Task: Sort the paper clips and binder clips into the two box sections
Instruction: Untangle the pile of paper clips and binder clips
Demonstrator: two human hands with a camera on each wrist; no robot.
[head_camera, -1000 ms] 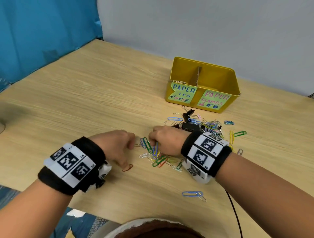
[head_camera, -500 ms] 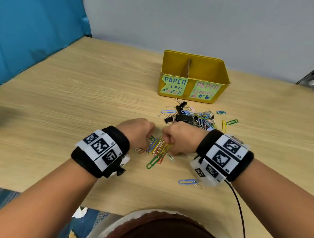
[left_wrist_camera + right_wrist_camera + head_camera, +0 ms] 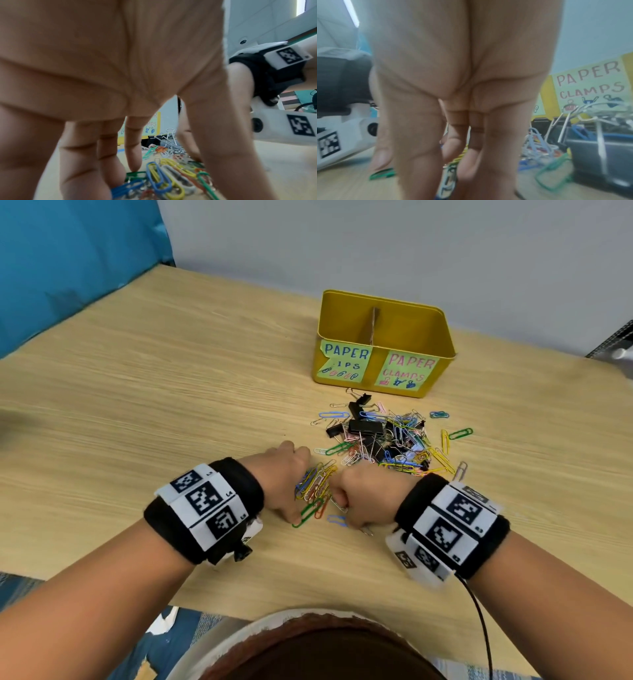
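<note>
1. Since the earlier picture, both hands have been brought closer together, and the loose paper clips between them have been pushed into one tight bunch of paper clips [image 3: 317, 486].
2. That bunch is seen on the counter [image 3: 171, 392], squeezed between the left hand [image 3: 286, 479] and the right hand [image 3: 364, 496].
3. The left fingers [image 3: 109, 155] are held fairly straight, with the tips down on the counter right beside the bunch. Nothing is gripped by them; they are used like a wall, probably so the clips cannot slide away.
4. The right fingers [image 3: 412, 142] are also pointed down at the counter, pressed against the other side of the bunch. They look bent a little, but no clip is seen pinched by them.
5. A green paper clip [image 3: 306, 513] is left sticking out at the near edge of the bunch.
6. The mixed pile [image 3: 387, 440] of paper clips and black binder clips is still spread out on the counter, between the hands and the yellow box [image 3: 383, 344].
7. The box is split by a divider [image 3: 374, 323]. The left section is marked for paper clips and the right one for paper clamps, so each kind can be dropped in its own side.
8. The inside of the box cannot be seen well, so what is already in it cannot be told.
</note>
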